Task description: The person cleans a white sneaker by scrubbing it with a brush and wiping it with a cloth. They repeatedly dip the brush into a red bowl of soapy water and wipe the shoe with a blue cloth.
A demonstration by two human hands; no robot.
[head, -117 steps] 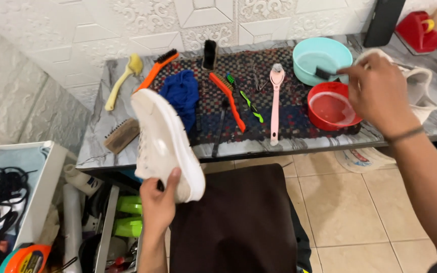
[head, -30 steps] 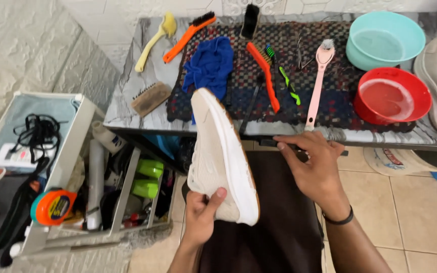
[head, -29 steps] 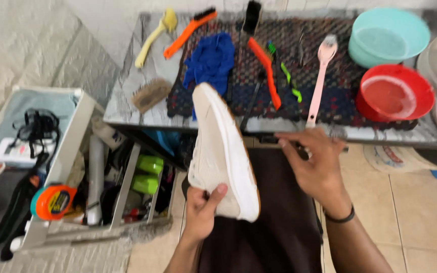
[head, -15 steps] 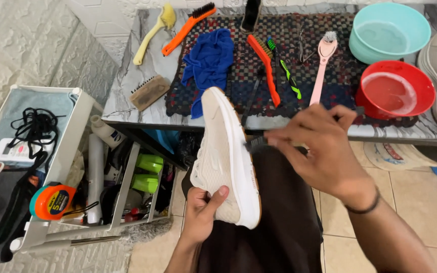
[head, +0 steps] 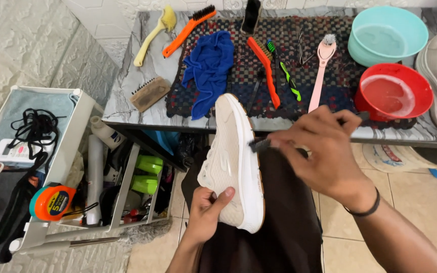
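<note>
My left hand [head: 207, 212] grips a white sneaker [head: 232, 162] by its heel end, toe pointing away, over a dark cloth [head: 274, 237] on my lap. My right hand [head: 324, 151] holds a small dark brush [head: 260, 145] with its bristled end against the shoe's sole edge near the middle. The brush handle sticks out past my fingers to the right.
A marble table [head: 127, 108] ahead carries a woven mat [head: 330, 76], a blue rag [head: 209, 68], orange brushes [head: 264, 65], a pink brush [head: 320, 71], a yellow brush [head: 153, 33], a red bowl [head: 393, 93] and a teal bowl [head: 388, 33]. A white rack [head: 56, 167] with cords and tape measure stands left.
My right hand came back from the red bowl with the brush and moved left onto the shoe's sole edge. The shoe stays held in my left hand, now lower.
</note>
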